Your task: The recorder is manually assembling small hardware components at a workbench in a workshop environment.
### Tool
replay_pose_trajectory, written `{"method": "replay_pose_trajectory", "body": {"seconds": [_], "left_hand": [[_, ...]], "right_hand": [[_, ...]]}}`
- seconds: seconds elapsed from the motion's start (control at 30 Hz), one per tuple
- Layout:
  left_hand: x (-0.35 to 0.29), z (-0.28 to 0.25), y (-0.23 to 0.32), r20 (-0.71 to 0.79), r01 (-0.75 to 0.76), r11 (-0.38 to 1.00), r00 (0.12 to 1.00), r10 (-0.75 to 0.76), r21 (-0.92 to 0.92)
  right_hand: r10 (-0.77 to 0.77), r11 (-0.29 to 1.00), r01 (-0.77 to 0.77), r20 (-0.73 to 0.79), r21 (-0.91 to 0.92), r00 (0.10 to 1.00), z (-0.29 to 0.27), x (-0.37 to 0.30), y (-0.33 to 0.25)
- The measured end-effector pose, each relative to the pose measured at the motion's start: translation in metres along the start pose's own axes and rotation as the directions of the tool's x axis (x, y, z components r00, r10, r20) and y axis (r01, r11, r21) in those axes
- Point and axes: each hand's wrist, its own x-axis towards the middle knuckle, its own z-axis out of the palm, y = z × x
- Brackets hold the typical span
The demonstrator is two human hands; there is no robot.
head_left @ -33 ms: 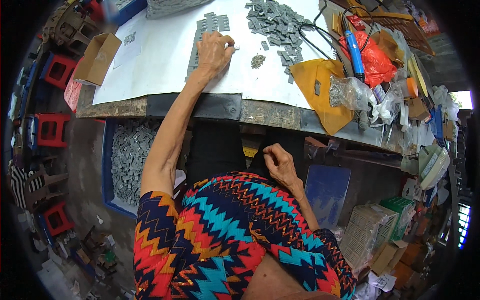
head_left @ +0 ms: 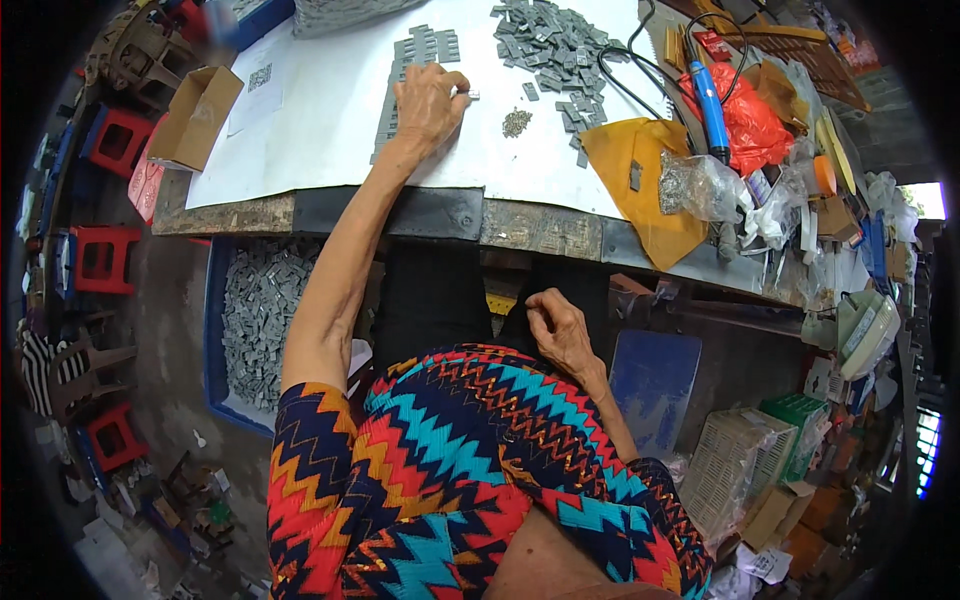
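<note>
My left hand (head_left: 430, 105) lies over the white work surface (head_left: 320, 130), fingers bent and drawn together at the right edge of a row of flat grey pieces (head_left: 390, 110). A tiny pale bit (head_left: 474, 95) shows by its thumb and fingertip; what the fingers pinch is too small to name. To the right are a little heap of small brass-coloured parts (head_left: 516, 123) and a single grey piece (head_left: 531, 91). Beyond them spreads a large pile of grey pieces (head_left: 550, 45). My right hand (head_left: 563, 330) rests on my lap with its fingers curled in and nothing visible in them.
On the right of the table lie an amber sheet (head_left: 640, 180), a blue pen-shaped tool (head_left: 708, 110) with a black cord, a red bag (head_left: 755, 130) and clear bags. A cardboard box (head_left: 195, 118) stands at the left edge. Below is a blue bin (head_left: 213, 330) of grey pieces.
</note>
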Motion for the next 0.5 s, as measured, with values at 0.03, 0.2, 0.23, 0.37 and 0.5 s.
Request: {"method": "replay_pose_trajectory", "body": {"seconds": [0.03, 0.2, 0.23, 0.37, 0.5], "left_hand": [[0.0, 0.001, 0.0, -0.01, -0.01, 1.0, 1.0, 0.01, 0.025], [0.002, 0.002, -0.003, -0.004, -0.032, 0.998, 0.999, 0.032, 0.061], [0.002, 0.001, -0.003, 0.0, -0.042, 0.997, 0.999, 0.042, 0.07], [0.004, 0.0, -0.001, 0.005, -0.066, 0.995, 0.998, 0.066, 0.075], [0.006, 0.0, -0.004, -0.019, -0.093, 0.995, 0.995, 0.094, 0.042]], "right_hand": [[-0.002, 1.0, 0.002, 0.011, -0.03, 1.0, 0.002, -0.001, 0.003], [-0.058, 0.997, 0.059, 0.035, -0.039, 0.998, 0.006, -0.006, 0.013], [-0.057, 0.998, 0.058, 0.033, -0.036, 0.998, 0.006, -0.006, 0.012], [-0.059, 0.997, 0.061, 0.041, -0.052, 0.997, 0.006, -0.006, 0.013], [-0.059, 0.997, 0.062, 0.048, -0.048, 0.997, 0.006, -0.006, 0.013]]}}
